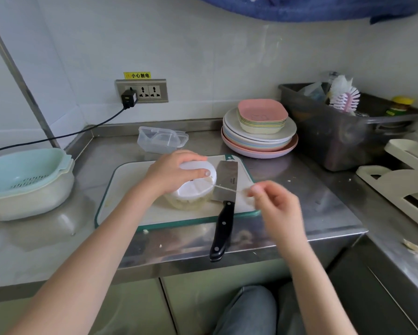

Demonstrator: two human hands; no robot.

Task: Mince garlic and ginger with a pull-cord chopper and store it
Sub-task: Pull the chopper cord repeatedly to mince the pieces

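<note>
While the left hand [173,171] clamps its curled grip over the white lid of the chopper [193,187] on the cutting board [130,189], pale mince shows inside the bowl. Right hand [273,201], blurred near the knife [223,201], pinches the pull handle [248,191], cord taut.

Soft, even daylight fills the scene, casting only faint shadows. Dull glare streaks the steel counter [299,201] beyond the right hand [275,204], which is smeared by motion blur; the left hand [176,172] stays sharp. Wide-angle distortion bends the wall lines and counter edges toward the frame's borders.
</note>
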